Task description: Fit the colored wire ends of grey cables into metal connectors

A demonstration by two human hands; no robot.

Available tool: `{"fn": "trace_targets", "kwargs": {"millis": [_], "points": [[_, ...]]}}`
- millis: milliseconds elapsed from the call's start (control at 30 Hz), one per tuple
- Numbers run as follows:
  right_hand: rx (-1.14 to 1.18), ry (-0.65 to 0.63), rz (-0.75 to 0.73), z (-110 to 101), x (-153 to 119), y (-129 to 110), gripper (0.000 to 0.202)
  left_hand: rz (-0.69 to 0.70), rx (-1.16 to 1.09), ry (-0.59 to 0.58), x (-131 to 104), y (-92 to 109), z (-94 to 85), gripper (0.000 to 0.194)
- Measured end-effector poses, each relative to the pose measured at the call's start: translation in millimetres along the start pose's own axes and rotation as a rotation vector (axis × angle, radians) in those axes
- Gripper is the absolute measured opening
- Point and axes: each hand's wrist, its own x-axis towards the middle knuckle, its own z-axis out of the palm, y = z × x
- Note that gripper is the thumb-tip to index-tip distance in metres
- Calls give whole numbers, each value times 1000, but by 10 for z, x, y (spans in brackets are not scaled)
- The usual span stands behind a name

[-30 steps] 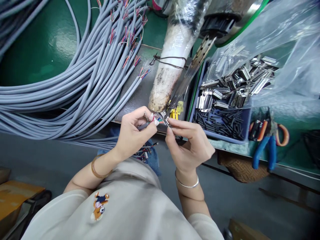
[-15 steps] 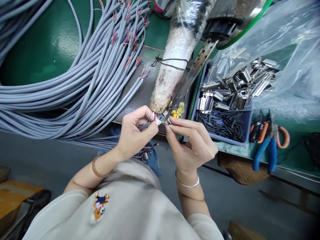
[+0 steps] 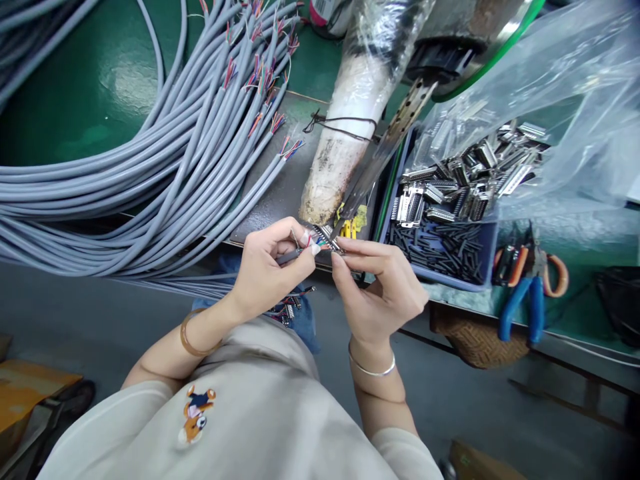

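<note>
My left hand [image 3: 267, 265] is closed round the end of a grey cable [image 3: 289, 257], its thumb and finger pinching the coloured wires. Facing it, my right hand [image 3: 377, 283] pinches the right end of a small metal connector [image 3: 329, 235]. The wires meet the connector between both hands; the exact contact is too small to tell. A pointed metal tip [image 3: 339, 223] comes down from the upper right and ends at the connector. Just left of it is the stained end of a white plastic-wrapped tube [image 3: 333, 157]. Yellow pieces [image 3: 353, 227] lie behind my right fingertips.
Many grey cables [image 3: 165, 193] with stripped ends cover the left of the green table. A blue bin [image 3: 487, 267] of metal connectors and black sleeves stands right, under clear plastic. Cutters with blue handles [image 3: 523, 307] lie beyond it. Wired connectors [image 3: 287, 310] rest over my lap.
The view has shifted slightly. The connector now sits a little more visibly under the metal tip, and both hands keep their pinch on the cable wires and connector.
</note>
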Motion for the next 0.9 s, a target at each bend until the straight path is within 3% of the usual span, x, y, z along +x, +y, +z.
{"fn": "trace_targets", "kwargs": {"millis": [267, 667, 900], "points": [[6, 7, 3, 14, 62, -14, 19, 27, -18, 0, 20, -3, -8, 18], [34, -14, 15, 20, 19, 16, 19, -59, -43, 15, 12, -31, -11, 26], [8, 6, 7, 23, 50, -4, 20, -15, -14, 29, 19, -17, 0, 25]]}}
